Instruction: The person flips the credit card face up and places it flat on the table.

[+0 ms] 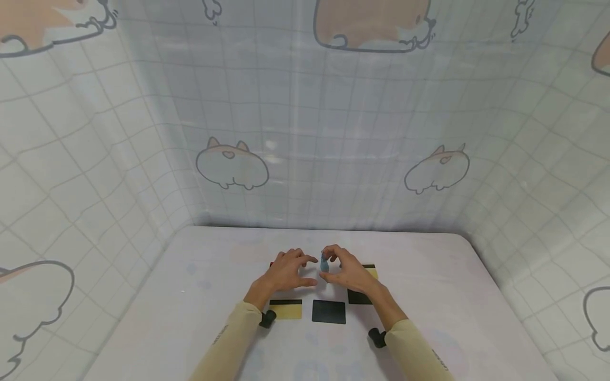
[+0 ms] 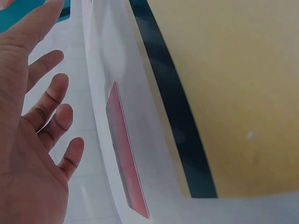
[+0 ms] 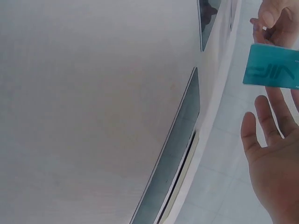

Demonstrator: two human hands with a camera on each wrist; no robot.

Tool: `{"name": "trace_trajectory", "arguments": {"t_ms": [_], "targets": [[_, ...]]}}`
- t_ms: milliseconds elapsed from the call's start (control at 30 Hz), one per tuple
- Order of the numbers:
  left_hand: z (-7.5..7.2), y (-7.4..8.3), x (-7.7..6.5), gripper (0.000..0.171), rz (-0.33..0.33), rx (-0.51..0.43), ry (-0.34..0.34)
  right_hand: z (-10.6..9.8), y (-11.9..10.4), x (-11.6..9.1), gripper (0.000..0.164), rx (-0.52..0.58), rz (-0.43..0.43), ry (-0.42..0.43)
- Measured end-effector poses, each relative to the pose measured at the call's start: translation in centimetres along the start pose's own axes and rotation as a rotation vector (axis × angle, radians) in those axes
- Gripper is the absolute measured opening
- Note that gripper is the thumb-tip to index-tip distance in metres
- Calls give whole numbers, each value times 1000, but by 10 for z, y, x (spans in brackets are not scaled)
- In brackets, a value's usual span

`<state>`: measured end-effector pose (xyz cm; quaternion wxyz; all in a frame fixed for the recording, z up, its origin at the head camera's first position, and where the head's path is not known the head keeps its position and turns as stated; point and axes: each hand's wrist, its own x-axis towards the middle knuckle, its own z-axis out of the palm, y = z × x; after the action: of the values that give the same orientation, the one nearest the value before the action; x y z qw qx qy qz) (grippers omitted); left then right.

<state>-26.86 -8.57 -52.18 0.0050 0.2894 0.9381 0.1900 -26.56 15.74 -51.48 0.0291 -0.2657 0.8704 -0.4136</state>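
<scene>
Leftmost, our beige sleeve runs up to a black wrist device (image 1: 268,318), and beyond it our left hand (image 1: 287,271) reaches inward, fingers and thumb spread with space between them; we cannot tell whether a fingertip touches the teal card. Near that hand lies a red card (image 2: 125,154), and closer to us a yellow card (image 1: 288,311) with a dark stripe. Next comes the teal card (image 1: 324,263), raised off the white table (image 1: 229,243) between our hands, with a black card (image 1: 329,312) lying nearer to us. Our right hand (image 1: 350,272) pinches the teal card between thumb and fingers. Partly under our right wrist, we see a dark card (image 1: 358,298) and a second yellow card (image 1: 372,272).
</scene>
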Motion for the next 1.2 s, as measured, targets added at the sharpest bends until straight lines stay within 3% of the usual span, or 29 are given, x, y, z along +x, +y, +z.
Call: {"name": "trace_trajectory", "arguments": {"t_ms": [500,733,1000,1200], "targets": [[-5,-5,0,74,-28,-171,3,-3,1,4,56,-58,-1,-5],[-6,-6,1,74,2,-241,42,-6,-3,4,58,-142,-28,-28],[-3,-9,2,73,17,-228,83,-7,-12,5,63,-258,-7,-61],[-1,-10,3,68,-7,-193,86,-6,-11,7,62,-303,-5,-68]]}}
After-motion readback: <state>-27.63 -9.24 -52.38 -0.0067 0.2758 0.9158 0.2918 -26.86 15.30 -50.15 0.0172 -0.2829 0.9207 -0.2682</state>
